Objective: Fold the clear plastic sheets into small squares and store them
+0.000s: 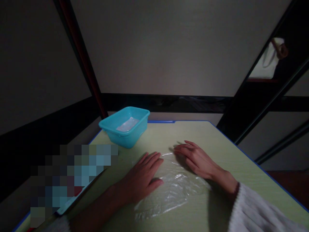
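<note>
A clear, crinkled plastic sheet or bag (172,188) lies flat on the pale green table (217,145). My left hand (142,175) rests palm down on its left part, fingers stretched out together. My right hand (194,158) lies flat on its upper right part, fingers extended toward the left. Neither hand grips anything; both press on the plastic. White knitted sleeves cover my wrists.
A turquoise plastic tub (125,125) with something pale inside stands at the table's far left corner. A blurred-out patch (72,180) covers the left edge. The table has a blue rim; dark frame bars and a wall stand behind it.
</note>
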`<action>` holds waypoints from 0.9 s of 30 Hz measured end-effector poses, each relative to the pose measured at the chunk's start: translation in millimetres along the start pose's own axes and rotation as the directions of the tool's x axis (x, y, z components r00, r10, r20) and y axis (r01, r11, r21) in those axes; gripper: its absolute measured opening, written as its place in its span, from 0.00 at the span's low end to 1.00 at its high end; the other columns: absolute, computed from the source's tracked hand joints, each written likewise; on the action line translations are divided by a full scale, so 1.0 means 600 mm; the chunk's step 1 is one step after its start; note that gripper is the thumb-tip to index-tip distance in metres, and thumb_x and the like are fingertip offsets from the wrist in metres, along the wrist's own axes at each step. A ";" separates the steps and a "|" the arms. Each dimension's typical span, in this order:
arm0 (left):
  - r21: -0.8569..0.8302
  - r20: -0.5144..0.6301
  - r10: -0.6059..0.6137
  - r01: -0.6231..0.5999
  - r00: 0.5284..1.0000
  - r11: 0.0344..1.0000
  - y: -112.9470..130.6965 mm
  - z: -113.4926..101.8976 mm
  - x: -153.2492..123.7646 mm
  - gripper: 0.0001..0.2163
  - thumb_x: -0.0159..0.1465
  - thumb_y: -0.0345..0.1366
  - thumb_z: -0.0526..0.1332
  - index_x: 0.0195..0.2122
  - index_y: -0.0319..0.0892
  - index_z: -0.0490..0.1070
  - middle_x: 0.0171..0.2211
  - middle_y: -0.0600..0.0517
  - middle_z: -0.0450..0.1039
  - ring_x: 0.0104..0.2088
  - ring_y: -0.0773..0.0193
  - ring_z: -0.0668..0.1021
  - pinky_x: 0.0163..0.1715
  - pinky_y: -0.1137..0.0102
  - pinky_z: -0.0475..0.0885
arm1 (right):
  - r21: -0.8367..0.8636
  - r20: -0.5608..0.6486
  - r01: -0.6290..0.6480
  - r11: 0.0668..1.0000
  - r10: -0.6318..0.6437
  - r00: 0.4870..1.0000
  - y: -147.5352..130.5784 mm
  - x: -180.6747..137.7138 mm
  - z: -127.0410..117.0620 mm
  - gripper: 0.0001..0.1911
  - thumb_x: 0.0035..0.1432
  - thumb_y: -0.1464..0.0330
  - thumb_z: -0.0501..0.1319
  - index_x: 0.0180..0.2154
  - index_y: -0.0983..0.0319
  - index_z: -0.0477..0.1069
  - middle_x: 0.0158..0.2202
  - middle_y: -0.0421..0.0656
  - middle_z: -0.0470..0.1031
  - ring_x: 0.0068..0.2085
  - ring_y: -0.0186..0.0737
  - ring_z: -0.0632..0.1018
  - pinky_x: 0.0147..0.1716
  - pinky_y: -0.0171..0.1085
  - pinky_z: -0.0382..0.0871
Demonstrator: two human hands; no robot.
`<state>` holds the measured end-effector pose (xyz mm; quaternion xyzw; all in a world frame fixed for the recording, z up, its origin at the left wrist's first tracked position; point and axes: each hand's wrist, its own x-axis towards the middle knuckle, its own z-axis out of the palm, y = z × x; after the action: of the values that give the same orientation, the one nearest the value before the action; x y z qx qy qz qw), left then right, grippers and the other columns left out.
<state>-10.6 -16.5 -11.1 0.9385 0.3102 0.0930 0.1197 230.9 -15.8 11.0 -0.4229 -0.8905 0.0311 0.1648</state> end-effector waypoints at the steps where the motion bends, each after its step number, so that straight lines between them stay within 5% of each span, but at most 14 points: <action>1: -0.002 -0.002 0.000 0.000 1.000 1.000 0.000 0.000 0.000 0.23 0.62 0.37 0.53 0.58 0.36 0.53 0.61 0.43 0.50 0.61 0.57 0.51 0.60 0.55 0.46 | 0.008 -0.013 0.003 1.000 -0.003 1.000 0.000 0.000 0.000 0.21 0.52 0.73 0.46 0.47 0.65 0.66 0.47 0.51 0.72 0.50 0.46 0.70 0.54 0.54 0.53; 18: 0.008 0.057 -0.039 0.039 0.998 0.999 0.005 -0.006 0.002 0.28 0.62 0.39 0.53 0.61 0.34 0.46 0.63 0.41 0.43 0.62 0.57 0.46 0.60 0.54 0.44 | 0.072 0.082 0.029 0.997 -0.035 0.996 -0.009 0.003 0.007 0.26 0.54 0.74 0.47 0.56 0.65 0.56 0.56 0.52 0.63 0.58 0.43 0.60 0.57 0.52 0.47; 27: 0.016 0.043 -0.036 0.035 0.998 0.999 0.003 -0.002 0.002 0.28 0.62 0.39 0.53 0.61 0.35 0.44 0.62 0.40 0.46 0.62 0.56 0.49 0.59 0.53 0.45 | 0.070 0.092 0.025 0.997 -0.032 0.995 -0.010 0.004 0.011 0.24 0.56 0.73 0.46 0.55 0.65 0.58 0.54 0.51 0.65 0.56 0.43 0.63 0.57 0.53 0.48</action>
<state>-9.1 -17.0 -9.1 0.9355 0.3248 0.0682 0.1211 223.1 -17.3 6.3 -0.4024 -0.9016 0.0789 0.1381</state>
